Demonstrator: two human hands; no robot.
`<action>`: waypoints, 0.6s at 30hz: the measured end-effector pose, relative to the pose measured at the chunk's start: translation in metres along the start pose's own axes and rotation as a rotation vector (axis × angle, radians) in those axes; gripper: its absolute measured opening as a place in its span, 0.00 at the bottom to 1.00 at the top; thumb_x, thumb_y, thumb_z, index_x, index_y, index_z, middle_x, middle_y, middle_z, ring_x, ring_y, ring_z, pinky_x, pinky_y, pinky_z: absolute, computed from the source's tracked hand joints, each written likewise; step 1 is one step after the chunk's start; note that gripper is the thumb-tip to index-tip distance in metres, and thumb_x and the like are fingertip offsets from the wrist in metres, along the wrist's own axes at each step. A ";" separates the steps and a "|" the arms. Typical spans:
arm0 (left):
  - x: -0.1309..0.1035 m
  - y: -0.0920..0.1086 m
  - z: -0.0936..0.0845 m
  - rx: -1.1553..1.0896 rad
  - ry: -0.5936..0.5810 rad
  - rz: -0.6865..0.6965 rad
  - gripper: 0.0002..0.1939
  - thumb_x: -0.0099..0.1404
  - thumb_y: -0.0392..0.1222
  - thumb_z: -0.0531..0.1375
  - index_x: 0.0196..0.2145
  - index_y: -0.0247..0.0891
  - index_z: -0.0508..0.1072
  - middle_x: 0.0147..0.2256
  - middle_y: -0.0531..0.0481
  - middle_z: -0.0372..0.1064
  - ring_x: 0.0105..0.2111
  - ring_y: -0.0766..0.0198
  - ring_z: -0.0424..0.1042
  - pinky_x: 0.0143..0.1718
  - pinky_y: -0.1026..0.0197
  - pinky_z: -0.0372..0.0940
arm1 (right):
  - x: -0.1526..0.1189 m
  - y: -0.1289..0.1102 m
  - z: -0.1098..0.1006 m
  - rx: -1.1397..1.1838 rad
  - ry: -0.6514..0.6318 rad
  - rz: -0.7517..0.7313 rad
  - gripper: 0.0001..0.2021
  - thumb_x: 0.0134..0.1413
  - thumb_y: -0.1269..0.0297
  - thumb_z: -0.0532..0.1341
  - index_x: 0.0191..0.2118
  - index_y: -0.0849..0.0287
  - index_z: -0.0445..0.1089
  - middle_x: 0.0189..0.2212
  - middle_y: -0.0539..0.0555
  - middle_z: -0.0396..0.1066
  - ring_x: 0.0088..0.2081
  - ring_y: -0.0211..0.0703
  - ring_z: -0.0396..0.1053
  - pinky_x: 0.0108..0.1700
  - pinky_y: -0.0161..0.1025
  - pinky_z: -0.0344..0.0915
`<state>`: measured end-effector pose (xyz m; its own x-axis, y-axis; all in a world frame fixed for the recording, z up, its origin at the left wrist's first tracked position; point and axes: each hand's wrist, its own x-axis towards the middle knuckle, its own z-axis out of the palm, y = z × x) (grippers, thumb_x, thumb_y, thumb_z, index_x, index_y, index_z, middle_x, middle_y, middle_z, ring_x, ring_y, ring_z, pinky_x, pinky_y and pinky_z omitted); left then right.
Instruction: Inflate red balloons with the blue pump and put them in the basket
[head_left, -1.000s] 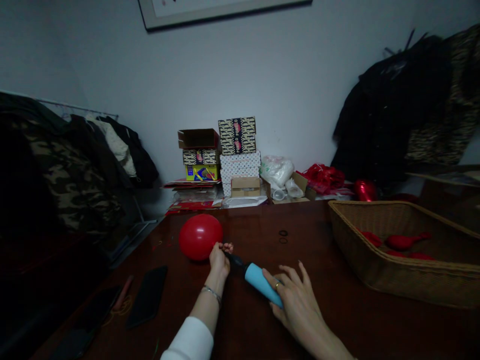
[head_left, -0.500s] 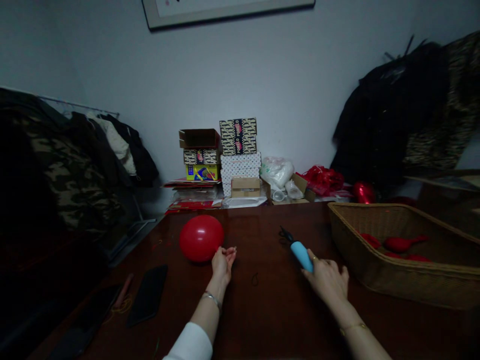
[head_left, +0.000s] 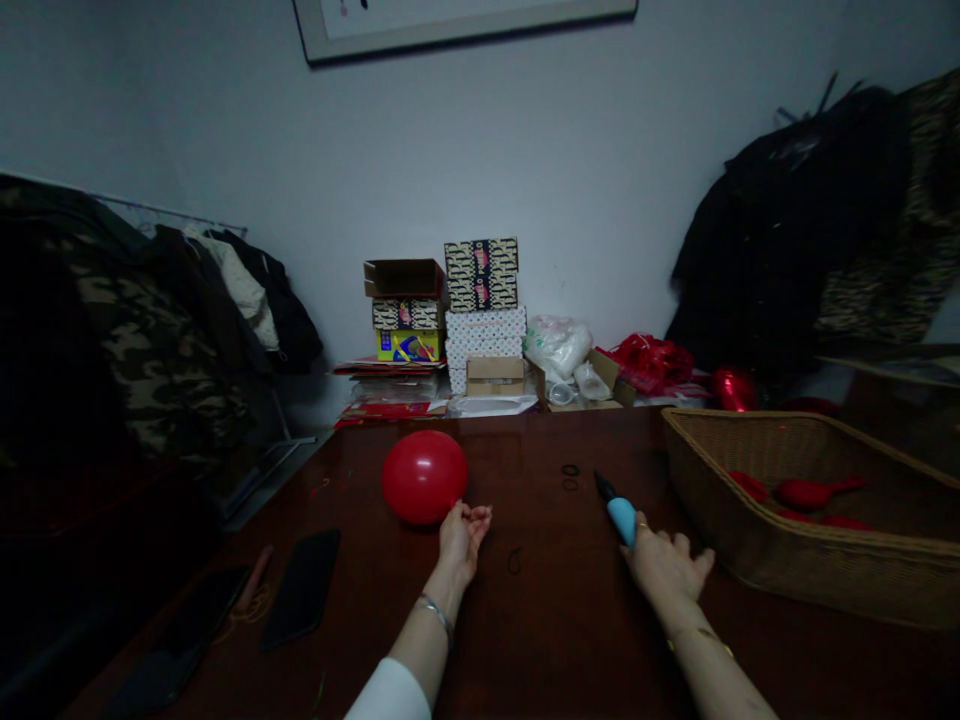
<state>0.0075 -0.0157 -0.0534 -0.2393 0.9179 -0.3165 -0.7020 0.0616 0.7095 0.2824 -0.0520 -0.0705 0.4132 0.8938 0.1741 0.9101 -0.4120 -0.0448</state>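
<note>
My left hand (head_left: pixel 463 540) pinches a blown-up red balloon (head_left: pixel 424 477) by its neck. The balloon is just above or on the table; I cannot tell which. The neck is mostly hidden behind my fingers. At the right, my right hand (head_left: pixel 667 568) has its thumb and forefinger around a light blue hand balloon pump (head_left: pixel 621 519) with a black nozzle, low over the table. The other fingers of that hand are spread, and the pump's rear end is hidden under the palm. Two small dark rings (head_left: pixel 570 477) lie left of the nozzle.
A wicker basket (head_left: pixel 810 560) holding several limp red balloons (head_left: pixel 814 492) stands on the right. On the dark table (head_left: pixel 555 640) lie a black phone-like slab (head_left: pixel 301 587), another dark flat thing and a thin dark loop (head_left: pixel 514 560). Boxes (head_left: pixel 484 275) are stacked at the back.
The pump has moved right with my right hand, away from the two dark rings, which now show fully. The left hand still holds the balloon. The whole view has shifted slightly.
</note>
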 end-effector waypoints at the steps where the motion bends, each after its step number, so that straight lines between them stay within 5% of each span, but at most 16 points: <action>1: 0.000 0.000 0.000 0.004 -0.001 -0.005 0.14 0.66 0.34 0.50 0.22 0.37 0.58 0.21 0.45 0.69 0.26 0.64 0.75 0.32 0.64 0.69 | 0.000 0.000 0.002 -0.002 -0.001 0.003 0.25 0.52 0.59 0.56 0.57 0.58 0.60 0.43 0.63 0.71 0.49 0.59 0.62 0.51 0.66 0.44; 10: -0.003 -0.004 -0.001 0.023 -0.036 -0.015 0.14 0.66 0.35 0.50 0.22 0.37 0.57 0.21 0.45 0.70 0.24 0.65 0.74 0.31 0.65 0.68 | -0.001 -0.002 0.008 -0.011 0.023 0.000 0.28 0.51 0.60 0.56 0.59 0.60 0.57 0.43 0.63 0.71 0.51 0.59 0.61 0.52 0.66 0.44; 18: -0.005 -0.007 0.000 0.051 -0.071 -0.021 0.13 0.66 0.36 0.50 0.22 0.37 0.58 0.21 0.47 0.69 0.25 0.65 0.74 0.32 0.64 0.68 | -0.005 -0.010 -0.003 -0.023 0.162 -0.046 0.26 0.52 0.62 0.56 0.58 0.60 0.58 0.53 0.64 0.64 0.59 0.62 0.50 0.56 0.66 0.37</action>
<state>0.0135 -0.0207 -0.0562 -0.1754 0.9416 -0.2874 -0.6705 0.0995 0.7352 0.2716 -0.0528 -0.0683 0.3585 0.8725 0.3320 0.9264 -0.3764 -0.0110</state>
